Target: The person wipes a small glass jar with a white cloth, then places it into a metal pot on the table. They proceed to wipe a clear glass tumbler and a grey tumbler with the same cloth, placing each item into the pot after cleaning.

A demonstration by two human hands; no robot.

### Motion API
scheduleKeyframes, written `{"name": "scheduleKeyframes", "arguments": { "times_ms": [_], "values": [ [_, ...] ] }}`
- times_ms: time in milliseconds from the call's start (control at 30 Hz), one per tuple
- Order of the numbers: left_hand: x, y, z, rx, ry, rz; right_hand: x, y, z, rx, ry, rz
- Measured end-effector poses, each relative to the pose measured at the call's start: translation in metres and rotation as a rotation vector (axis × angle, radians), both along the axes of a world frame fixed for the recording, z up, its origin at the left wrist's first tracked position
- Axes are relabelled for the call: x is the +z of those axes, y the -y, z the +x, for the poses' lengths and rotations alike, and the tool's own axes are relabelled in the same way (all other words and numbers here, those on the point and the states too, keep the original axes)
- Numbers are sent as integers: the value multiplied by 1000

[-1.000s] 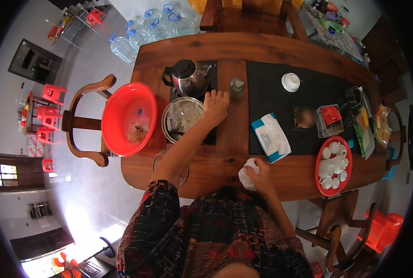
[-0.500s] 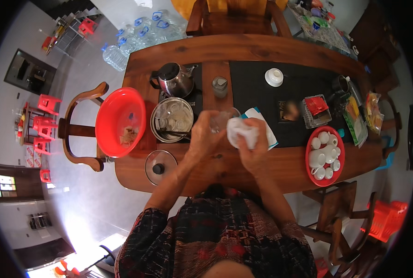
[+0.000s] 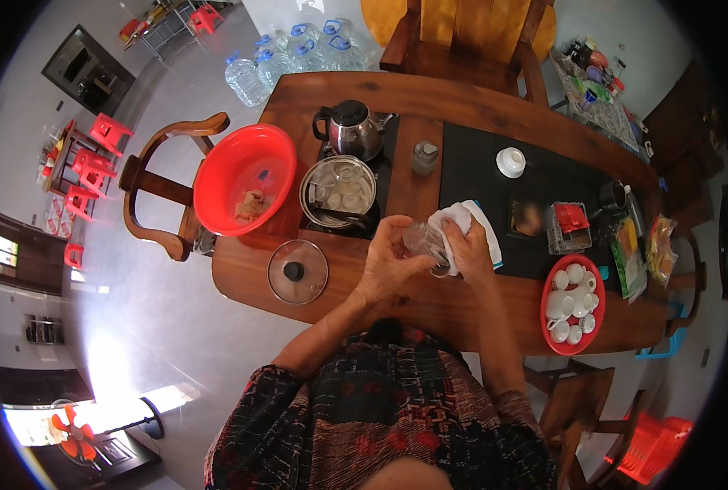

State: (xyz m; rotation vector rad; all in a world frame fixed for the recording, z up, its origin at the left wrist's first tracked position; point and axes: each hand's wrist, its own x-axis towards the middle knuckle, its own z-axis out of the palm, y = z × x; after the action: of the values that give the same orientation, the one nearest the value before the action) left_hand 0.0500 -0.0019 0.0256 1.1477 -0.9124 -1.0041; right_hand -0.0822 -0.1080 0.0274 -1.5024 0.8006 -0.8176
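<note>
Over the table's near middle, my left hand [image 3: 386, 260] is wrapped around a clear glass vessel [image 3: 423, 239] lying on its side in the grip. A bunched white cloth [image 3: 452, 222] is gripped in my right hand [image 3: 472, 251] and pressed against the glass's right end. Behind the cloth shows a white and teal flat sheet or packet, partly hidden. Left of my hands, a steel pot [image 3: 309, 208] holds several clear cups, with dark tongs or a handle across its front. In front of the pot lies a glass lid [image 3: 308, 282] with a black knob.
A steel kettle [image 3: 359, 140] and a grey glass jar [image 3: 424, 157] stand behind. At left is a red basin [image 3: 217, 200] with a brown cloth-like lump. Right are a white bowl [image 3: 511, 162], a red tray [image 3: 548, 336] of white teaware, snack packets [image 3: 625, 253] and a dark mug [image 3: 612, 194].
The view has turned, shifting the table in the picture. The glass is now tipped sideways between my hands, and the cloth has come against its end. Both hands keep their holds.
</note>
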Motion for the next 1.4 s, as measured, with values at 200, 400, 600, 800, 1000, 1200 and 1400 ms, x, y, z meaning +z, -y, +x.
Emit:
{"name": "scheduleKeyframes", "arguments": {
  "times_ms": [200, 400, 600, 800, 1000, 1200, 1400],
  "values": [
    [-5, -4, -19, 128, -709, 57, -1, -54, 11, -140, 35, -343],
    [-45, -12, -21, -68, -1087, 67, 24, -79, 5, -20, -164, -842],
    [-2, -19, -38, -6, -707, 46, 30, -43, 15, -51, 165, -3],
    [-13, -12, -34, 113, -608, -3, 13, -43, 23, -171, 146, 261],
    [-7, -10, -14, 178, -861, -106, 5, -89, 14, -188, 120, 75],
    [-28, -13, -22, 71, -784, -27, 34, -83, 8, -107, -53, -515],
    [-30, -20, -30, -212, -889, 68, 16, -44, 26, -201, 118, -72]
  ]
}}
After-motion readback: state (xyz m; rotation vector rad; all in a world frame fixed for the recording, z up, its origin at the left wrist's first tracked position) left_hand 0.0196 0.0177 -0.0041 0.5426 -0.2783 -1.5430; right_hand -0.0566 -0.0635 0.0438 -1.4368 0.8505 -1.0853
